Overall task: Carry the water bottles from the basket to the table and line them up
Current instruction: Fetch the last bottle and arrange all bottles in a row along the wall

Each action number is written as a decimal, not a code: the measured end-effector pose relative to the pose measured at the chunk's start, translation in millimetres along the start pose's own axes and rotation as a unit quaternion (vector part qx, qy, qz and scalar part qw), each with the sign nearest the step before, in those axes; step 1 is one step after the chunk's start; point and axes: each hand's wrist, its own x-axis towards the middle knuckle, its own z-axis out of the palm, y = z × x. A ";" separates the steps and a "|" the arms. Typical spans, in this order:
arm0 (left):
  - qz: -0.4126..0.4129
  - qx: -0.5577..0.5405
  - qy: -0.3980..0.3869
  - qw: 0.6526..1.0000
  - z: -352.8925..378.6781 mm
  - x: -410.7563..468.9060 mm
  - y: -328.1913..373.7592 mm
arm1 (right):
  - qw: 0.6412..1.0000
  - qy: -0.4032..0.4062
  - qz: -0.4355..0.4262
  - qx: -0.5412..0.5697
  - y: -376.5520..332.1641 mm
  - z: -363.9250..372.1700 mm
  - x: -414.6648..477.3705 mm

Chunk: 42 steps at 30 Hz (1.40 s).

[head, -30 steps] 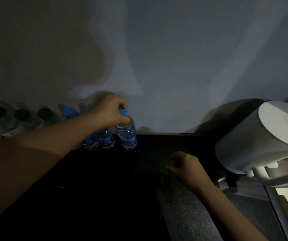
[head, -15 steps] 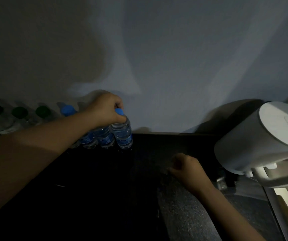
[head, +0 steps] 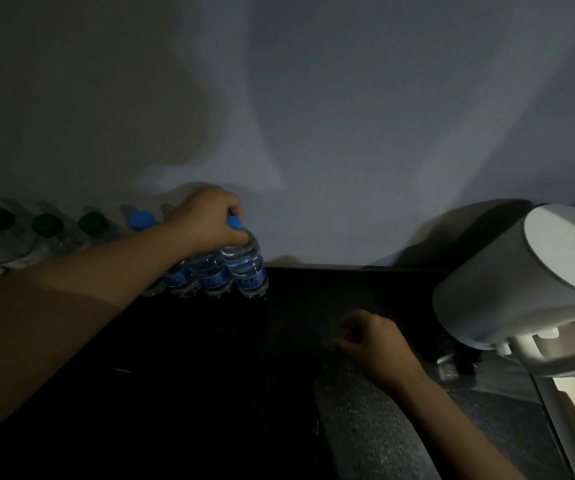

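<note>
Far to the left of the grip, green-capped bottles [head: 47, 225] are seen standing in a row against the wall. They are followed by a blue-capped bottle [head: 139, 220] and two more whose tops are hidden under the forearm. At the right end of this row the end bottle [head: 246, 266] is held upright by the left hand [head: 210, 221], whose fingers are curled round its neck just below the blue cap. It is pressed against its neighbour at the dark table [head: 192, 393]; whether its base is fully set down cannot be told in the dim light. The placing step is judged to be in hand. Well to the right of the grip, the right hand [head: 378, 344] is held loosely curled with nothing in it, near a white appliance [head: 528, 282]. Next, the neck should be released without tipping the bottle, and the basket, which is out of view, should be returned to.
</note>
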 end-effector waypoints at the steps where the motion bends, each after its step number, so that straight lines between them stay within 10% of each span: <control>1: 0.002 0.002 -0.002 1.000 -0.1 -0.3 0.2 | 1.000 0.003 0.001 -0.004 -0.8 0.4 -0.2; 18: 0.038 0.052 0.052 0.997 -21.4 -37.9 17.3 | 0.989 -0.035 -0.035 -0.138 -30.5 -13.7 -25.3; 42: 0.054 -0.092 -0.025 0.994 21.2 -329.5 29.0 | 0.987 0.019 -0.103 -0.121 -85.3 0.5 -229.5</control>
